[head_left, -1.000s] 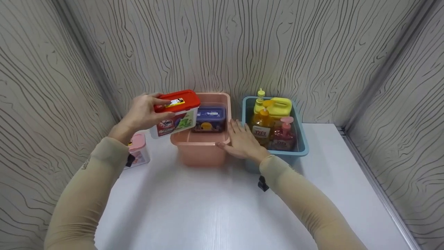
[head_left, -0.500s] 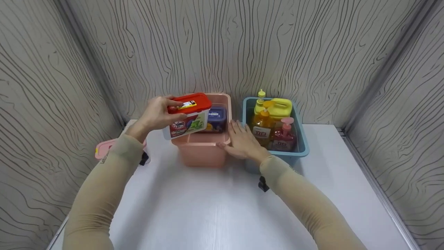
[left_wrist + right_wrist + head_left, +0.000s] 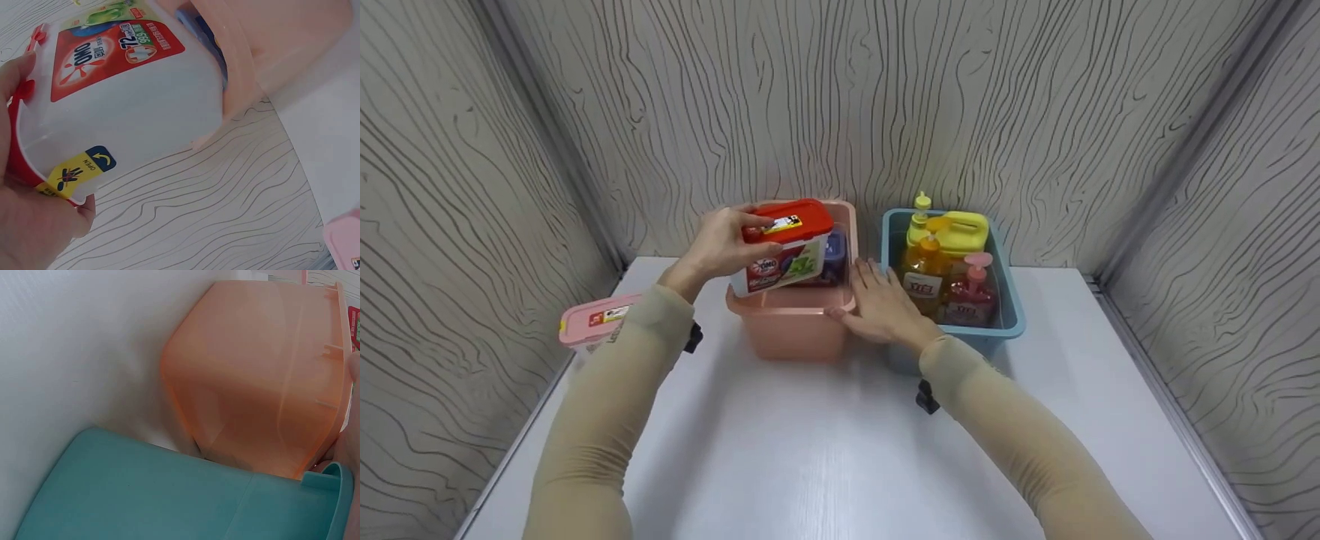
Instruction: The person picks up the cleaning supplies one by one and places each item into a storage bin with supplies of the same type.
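tub aslant, lid up, long axis left-to-right

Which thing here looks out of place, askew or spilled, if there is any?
Nothing looks spilled or damaged. The red-lidded box is askew, tilted over the pink bin, which seems natural because the left grip holds it. The pink-lidded box, partly hidden, sits outside the bin.
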A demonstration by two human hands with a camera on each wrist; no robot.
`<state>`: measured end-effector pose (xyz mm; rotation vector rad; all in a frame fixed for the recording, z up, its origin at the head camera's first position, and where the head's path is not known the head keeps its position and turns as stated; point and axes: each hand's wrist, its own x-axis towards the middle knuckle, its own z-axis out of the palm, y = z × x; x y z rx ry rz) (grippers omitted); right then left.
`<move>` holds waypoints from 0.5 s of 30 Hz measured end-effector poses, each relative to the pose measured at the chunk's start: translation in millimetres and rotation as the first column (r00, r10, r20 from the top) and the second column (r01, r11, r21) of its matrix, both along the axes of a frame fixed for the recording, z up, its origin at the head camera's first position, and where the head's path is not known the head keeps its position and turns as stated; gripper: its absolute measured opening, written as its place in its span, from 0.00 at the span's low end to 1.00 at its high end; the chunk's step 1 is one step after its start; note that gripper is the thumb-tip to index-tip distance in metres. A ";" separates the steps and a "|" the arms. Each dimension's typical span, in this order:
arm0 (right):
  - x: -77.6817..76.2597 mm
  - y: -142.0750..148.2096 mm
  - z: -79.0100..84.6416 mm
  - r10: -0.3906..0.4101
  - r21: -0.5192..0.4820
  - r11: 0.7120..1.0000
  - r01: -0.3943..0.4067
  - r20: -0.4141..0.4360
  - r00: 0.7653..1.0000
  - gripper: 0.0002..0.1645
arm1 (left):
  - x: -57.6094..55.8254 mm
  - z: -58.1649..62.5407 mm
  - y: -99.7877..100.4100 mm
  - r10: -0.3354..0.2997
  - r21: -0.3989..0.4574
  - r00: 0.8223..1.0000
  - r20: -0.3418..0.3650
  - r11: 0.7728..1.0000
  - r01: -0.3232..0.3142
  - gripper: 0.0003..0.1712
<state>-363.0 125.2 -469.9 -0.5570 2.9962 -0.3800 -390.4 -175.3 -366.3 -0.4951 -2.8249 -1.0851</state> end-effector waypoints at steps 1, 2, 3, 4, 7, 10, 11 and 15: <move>0.3 0.2 0.0 0.001 0.000 1.000 -0.001 0.000 1.000 0.71 | -1.3 -0.5 1.7 -0.003 0.001 1.000 -0.003 1.000 0.003 0.34; 0.2 0.5 -0.3 0.003 -0.001 1.000 -0.003 -0.001 1.000 0.71 | -2.7 -1.2 3.2 -0.007 0.003 1.000 -0.005 1.000 0.007 0.34; 0.1 0.6 -0.4 0.003 -0.002 1.000 -0.003 -0.001 1.000 0.71 | -4.1 -2.2 4.7 -0.010 0.006 1.000 -0.005 1.000 0.011 0.34; 0.0 0.7 -0.2 0.005 -0.001 1.000 -0.005 -0.004 1.000 0.71 | -5.8 -3.1 6.2 -0.016 0.007 1.000 -0.008 1.000 0.016 0.34; -0.1 1.2 0.7 0.008 -0.003 1.000 -0.008 -0.007 1.000 0.71 | -10.3 -7.3 10.9 -0.034 -0.010 0.999 -0.027 0.999 0.034 0.33; 0.1 1.1 1.7 0.011 0.001 1.000 -0.011 -0.006 1.000 0.70 | -13.5 -12.0 15.4 -0.055 -0.044 0.997 -0.046 0.998 0.053 0.33; 0.1 1.0 1.6 0.013 0.000 1.000 -0.013 -0.006 1.000 0.70 | -14.0 -13.6 16.6 -0.060 -0.052 0.997 -0.044 0.997 0.058 0.33; 0.8 0.6 1.7 0.011 0.009 1.000 -0.011 -0.004 1.000 0.70 | -14.7 -18.0 17.3 -0.082 -0.057 0.997 -0.016 0.995 0.081 0.33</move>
